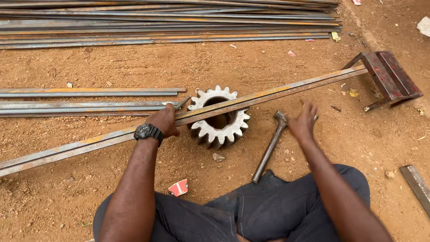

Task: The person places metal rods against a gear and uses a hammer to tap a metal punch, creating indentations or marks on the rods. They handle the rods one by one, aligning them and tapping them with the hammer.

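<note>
Steel bar (pixel 233 105) rests across gear wheel (pixel 219 117), far end on red stand (pixel 389 76); left hand (pixel 165 120) grips it. Right hand (pixel 303 120), fingers loose, hovers beside hammer (pixel 270 147). Bar could slip off the gear's teeth if the grip eases.

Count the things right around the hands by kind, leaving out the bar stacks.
Long steel bar under the left hand: 1
Gear wheel: 1
Hammer near the right hand: 1
Red metal stand: 1
Red paper scrap: 1
Total: 5
</note>
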